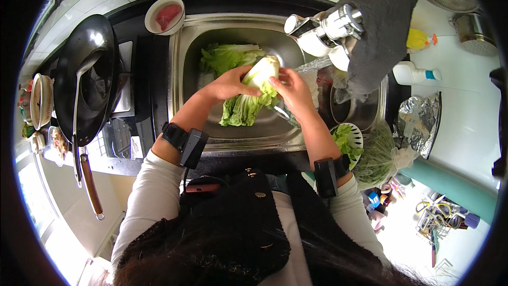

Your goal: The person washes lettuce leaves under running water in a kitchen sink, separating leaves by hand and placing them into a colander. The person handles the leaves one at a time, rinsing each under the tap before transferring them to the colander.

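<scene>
Above the steel sink basin (191, 83), a partly stripped Chinese cabbage (260, 72) is held with its pale stem end up and to the right, its frilly green leaves hanging down. My left hand (229, 84) grips it from the left, thumb across the front. From the right, the fingers and thumb of my right hand (294, 92) close on the cabbage near its leaf edge. Loose cabbage leaves (224, 57) lie behind it in the basin. Clear plastic wrap (315, 64) sits just right of my right hand; what it covers is hard to make out.
A chrome faucet (331, 33) and a dark grey cloth (383, 20) overhang the sink's right side. At left stand a white bowl (148, 19) with raw meat (168, 16) and a black wok (65, 71) with a metal spatula (76, 105). Lettuce (345, 143) and bagged greens (373, 157) flank my right forearm.
</scene>
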Demonstrator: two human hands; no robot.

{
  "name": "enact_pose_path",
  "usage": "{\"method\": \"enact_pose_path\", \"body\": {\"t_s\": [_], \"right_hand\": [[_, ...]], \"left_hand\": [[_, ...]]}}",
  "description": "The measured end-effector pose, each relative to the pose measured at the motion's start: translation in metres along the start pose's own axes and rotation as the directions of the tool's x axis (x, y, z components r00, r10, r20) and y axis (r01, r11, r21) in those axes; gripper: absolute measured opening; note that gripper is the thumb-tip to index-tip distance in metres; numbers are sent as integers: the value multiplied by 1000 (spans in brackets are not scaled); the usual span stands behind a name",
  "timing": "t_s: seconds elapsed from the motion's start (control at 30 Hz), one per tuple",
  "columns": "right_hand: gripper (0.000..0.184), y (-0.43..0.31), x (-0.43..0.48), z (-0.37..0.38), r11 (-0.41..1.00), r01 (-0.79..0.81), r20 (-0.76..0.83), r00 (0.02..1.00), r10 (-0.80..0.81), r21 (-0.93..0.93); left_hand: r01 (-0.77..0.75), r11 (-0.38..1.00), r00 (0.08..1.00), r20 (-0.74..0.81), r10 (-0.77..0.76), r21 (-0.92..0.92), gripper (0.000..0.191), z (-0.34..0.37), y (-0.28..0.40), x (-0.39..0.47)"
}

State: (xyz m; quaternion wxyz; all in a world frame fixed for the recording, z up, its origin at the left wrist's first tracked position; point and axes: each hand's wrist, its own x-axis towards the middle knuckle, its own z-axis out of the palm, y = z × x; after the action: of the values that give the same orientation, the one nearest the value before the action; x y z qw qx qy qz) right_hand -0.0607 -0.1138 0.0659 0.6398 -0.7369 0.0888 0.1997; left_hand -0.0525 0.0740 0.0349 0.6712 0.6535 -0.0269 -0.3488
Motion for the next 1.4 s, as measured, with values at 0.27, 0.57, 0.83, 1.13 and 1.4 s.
{"method": "enact_pose_path", "body": {"t_s": [0.27,0.57,0.83,1.13,1.4], "right_hand": [[32,-21,3,-22,941,157,-66,981,-185,-300],[55,-27,-6,-21,994,67,74,995,-61,-87],[64,-11,-4,-17,928,197,39,980,-195,-316],[57,-13,-7,-29,983,-13,95,995,-4,185],[59,-6,-10,-42,938,-92,187,982,29,335]], "left_hand": [[-94,995,995,22,94,27,63,20,36,2],[-157,915,973,-101,208,372,53,24,44,16],[-226,614,901,-77,426,757,47,32,52,25],[-297,454,790,-50,611,840,30,32,42,44],[-235,958,965,-76,250,166,25,9,44,46]]}}
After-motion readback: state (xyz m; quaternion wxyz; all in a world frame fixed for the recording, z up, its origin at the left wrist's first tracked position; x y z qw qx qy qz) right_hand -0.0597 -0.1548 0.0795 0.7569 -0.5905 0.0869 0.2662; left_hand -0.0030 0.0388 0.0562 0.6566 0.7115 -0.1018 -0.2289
